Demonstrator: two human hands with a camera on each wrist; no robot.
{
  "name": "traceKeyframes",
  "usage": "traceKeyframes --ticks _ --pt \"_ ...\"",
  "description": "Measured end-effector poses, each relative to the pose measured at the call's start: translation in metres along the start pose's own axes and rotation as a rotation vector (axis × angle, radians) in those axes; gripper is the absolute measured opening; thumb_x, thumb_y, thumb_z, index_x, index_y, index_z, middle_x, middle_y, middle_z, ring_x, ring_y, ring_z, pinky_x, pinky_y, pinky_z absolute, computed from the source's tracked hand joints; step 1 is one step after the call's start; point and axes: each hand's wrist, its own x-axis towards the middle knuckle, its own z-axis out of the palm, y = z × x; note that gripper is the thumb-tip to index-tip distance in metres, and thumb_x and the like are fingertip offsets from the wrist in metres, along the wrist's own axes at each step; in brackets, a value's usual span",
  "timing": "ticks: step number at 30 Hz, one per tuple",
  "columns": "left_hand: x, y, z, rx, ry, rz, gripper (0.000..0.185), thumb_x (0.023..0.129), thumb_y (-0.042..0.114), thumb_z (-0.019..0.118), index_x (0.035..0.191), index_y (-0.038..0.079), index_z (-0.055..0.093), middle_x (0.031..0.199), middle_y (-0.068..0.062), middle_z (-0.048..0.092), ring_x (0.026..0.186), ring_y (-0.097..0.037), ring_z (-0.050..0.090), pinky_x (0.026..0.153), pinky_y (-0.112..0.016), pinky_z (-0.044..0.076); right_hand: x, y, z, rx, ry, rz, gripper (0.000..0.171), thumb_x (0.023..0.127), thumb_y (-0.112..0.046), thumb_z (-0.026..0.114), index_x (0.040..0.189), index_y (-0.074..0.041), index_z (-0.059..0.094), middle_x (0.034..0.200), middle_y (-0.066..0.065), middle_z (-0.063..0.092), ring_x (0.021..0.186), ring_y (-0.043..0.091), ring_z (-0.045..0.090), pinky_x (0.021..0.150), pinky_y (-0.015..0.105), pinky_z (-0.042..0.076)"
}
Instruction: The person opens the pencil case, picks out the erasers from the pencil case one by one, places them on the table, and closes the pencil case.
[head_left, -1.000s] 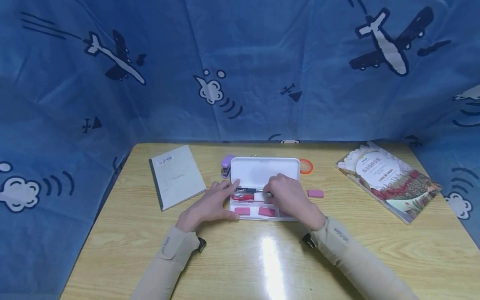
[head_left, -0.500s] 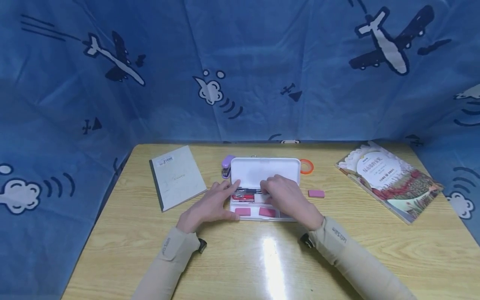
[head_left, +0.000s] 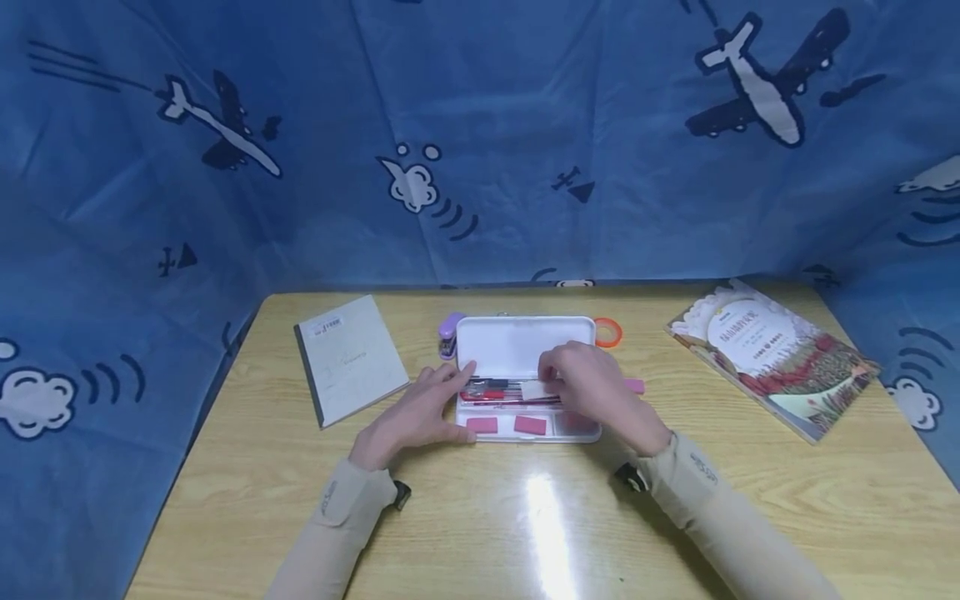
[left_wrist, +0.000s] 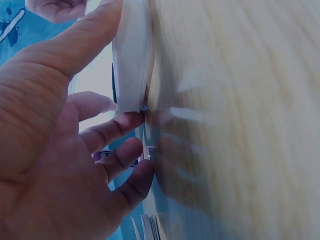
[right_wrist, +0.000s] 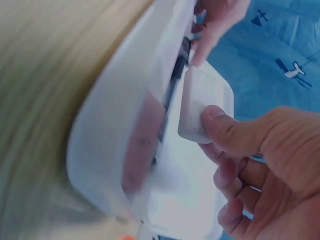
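An open white pencil case (head_left: 525, 342) lies mid-table, holding red and black pens (head_left: 495, 390) and pink erasers (head_left: 529, 425). My left hand (head_left: 420, 410) rests flat against the case's left end, thumb along its front edge (left_wrist: 127, 60). Over the case's right part, my right hand (head_left: 588, 385) pinches a white eraser (head_left: 534, 389) between thumb and fingers. The right wrist view shows that white eraser (right_wrist: 196, 102) held just above the case (right_wrist: 125, 125).
A grey notebook (head_left: 348, 358) lies at the left and a picture book (head_left: 772, 354) at the right. A purple stapler (head_left: 447, 331) and an orange tape ring (head_left: 610, 332) sit behind the case. A pink eraser (head_left: 635, 386) lies right of it. Blue cloth surrounds the table.
My right hand has shifted right and lifted the white eraser out from among the pens. The left hand has stayed against the case.
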Motion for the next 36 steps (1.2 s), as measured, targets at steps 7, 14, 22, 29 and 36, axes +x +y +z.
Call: traceKeyframes --ticks 7,14,22,29,36 --pt "-0.001 0.0 0.0 -0.006 0.008 0.006 0.109 0.077 0.046 0.087 0.162 0.019 0.025 0.151 -0.008 0.044 0.12 -0.026 0.041 0.108 -0.045 0.041 -0.019 0.026 -0.023 0.003 0.032 0.046 0.017 0.078 -0.004 0.082 0.081 -0.018 0.072 0.084 -0.001 0.072 0.075 0.019 0.063 0.057 0.035 0.047" --pt "-0.002 0.001 -0.001 -0.007 0.012 0.011 0.108 0.077 0.045 0.087 0.162 0.017 0.026 0.148 -0.007 0.046 0.116 -0.024 0.041 0.105 -0.044 0.042 -0.044 0.067 -0.048 -0.034 0.052 0.15 0.017 0.076 -0.004 0.081 0.077 -0.019 0.072 0.079 0.001 0.072 0.067 0.019 0.057 0.055 0.038 0.041" --pt "-0.002 0.001 -0.001 -0.012 0.007 0.008 0.108 0.077 0.046 0.087 0.162 0.018 0.026 0.15 -0.007 0.045 0.118 -0.025 0.041 0.107 -0.045 0.041 -0.078 0.115 -0.064 -0.061 0.028 0.253 0.012 0.079 -0.006 0.081 0.081 -0.016 0.073 0.084 0.004 0.075 0.067 0.022 0.061 0.054 0.038 0.041" --pt "-0.001 0.0 0.0 -0.003 0.011 0.013 0.109 0.077 0.046 0.087 0.162 0.017 0.026 0.147 -0.007 0.046 0.117 -0.024 0.041 0.106 -0.045 0.041 -0.096 0.143 -0.058 -0.068 0.02 0.275 0.013 0.077 -0.006 0.08 0.077 -0.017 0.072 0.078 0.004 0.073 0.067 0.024 0.062 0.054 0.041 0.041" --pt "-0.001 0.0 0.0 -0.003 0.011 0.015 0.109 0.077 0.046 0.087 0.162 0.018 0.025 0.149 -0.007 0.045 0.117 -0.024 0.041 0.106 -0.045 0.041 -0.098 0.154 -0.049 -0.072 -0.005 0.284 0.015 0.076 -0.005 0.079 0.076 -0.017 0.07 0.078 0.005 0.072 0.068 0.027 0.063 0.053 0.042 0.04"
